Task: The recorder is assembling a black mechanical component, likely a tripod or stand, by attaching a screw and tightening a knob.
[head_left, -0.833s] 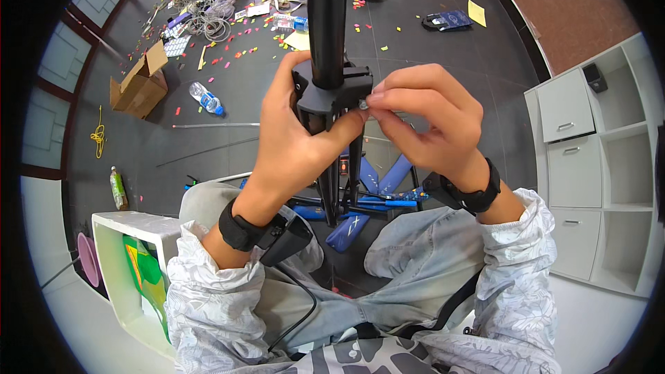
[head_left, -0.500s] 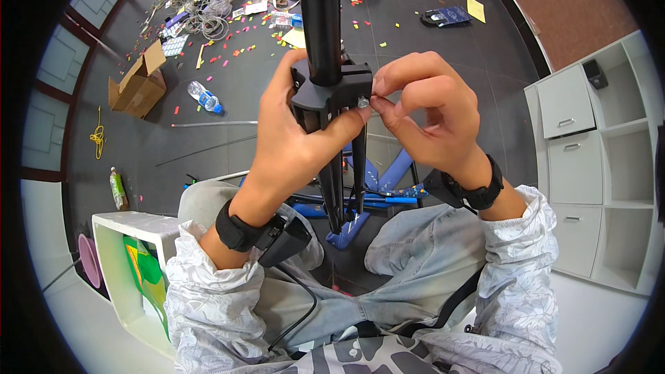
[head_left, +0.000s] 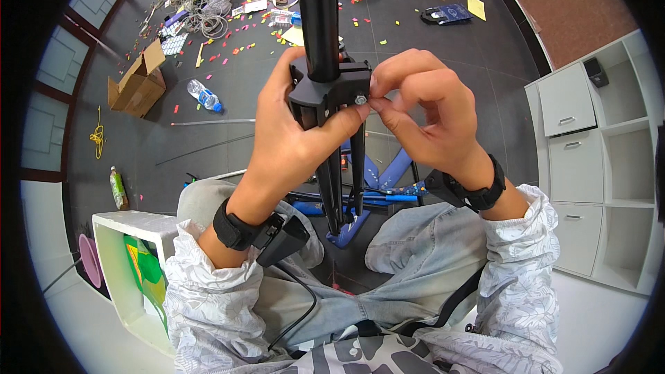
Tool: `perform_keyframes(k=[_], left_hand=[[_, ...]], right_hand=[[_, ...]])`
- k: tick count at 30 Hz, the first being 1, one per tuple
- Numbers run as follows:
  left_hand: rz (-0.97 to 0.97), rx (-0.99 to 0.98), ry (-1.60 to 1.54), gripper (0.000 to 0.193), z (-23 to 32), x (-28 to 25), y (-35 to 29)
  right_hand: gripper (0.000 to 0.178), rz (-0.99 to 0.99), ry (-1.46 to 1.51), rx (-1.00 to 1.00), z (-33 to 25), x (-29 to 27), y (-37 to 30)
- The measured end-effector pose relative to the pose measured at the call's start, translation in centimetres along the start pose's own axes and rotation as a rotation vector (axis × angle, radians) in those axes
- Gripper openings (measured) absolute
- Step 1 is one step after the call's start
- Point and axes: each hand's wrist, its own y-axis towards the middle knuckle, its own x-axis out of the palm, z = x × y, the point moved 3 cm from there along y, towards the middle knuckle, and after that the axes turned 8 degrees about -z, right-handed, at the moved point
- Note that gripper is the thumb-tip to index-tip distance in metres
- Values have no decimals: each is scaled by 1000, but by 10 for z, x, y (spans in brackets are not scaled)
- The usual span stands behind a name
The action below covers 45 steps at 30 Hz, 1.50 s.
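Note:
A black tripod stand (head_left: pixel 321 34) rises upright in front of me, its thick tube running into a plastic leg collar (head_left: pixel 331 93) with folded legs below. My left hand (head_left: pixel 280 131) is closed round the collar from the left. The left thumb tip rests just under a small silver bolt (head_left: pixel 361 99) on the collar's right side. Right beside that bolt, the thumb and forefinger of my right hand (head_left: pixel 433 107) are pinched together against the collar. Whatever lies between those fingertips is too small to make out. The other right fingers are curled.
Blue frame parts (head_left: pixel 388 173) lie on the floor under the stand, between my knees. Left are a water bottle (head_left: pixel 205 96), a cardboard box (head_left: pixel 138 83) and a white foam box (head_left: pixel 131 221). Cables (head_left: pixel 211 14) and clutter spread farther off. A white cabinet (head_left: pixel 575 166) stands right.
The stand and both hands have shifted very slightly to the left. The grip of each hand looks the same, with the right fingertips still beside the bolt.

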Motion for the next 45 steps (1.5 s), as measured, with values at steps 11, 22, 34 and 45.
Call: perform_keyframes(k=[11, 22, 34, 45], left_hand=[[-10, -68, -48, 40, -2, 0, -1], [-38, -28, -61, 42, -1, 1, -1], [30, 114, 58, 53, 1, 4, -5], [24, 105, 83, 52, 6, 1, -6]], right_hand=[[38, -11, -197, -21, -7, 0, 4], [30, -28, -274, -29, -10, -2, 5], [21, 104, -258, -27, -15, 8, 4], [21, 146, -202, 38, -18, 11, 3]])
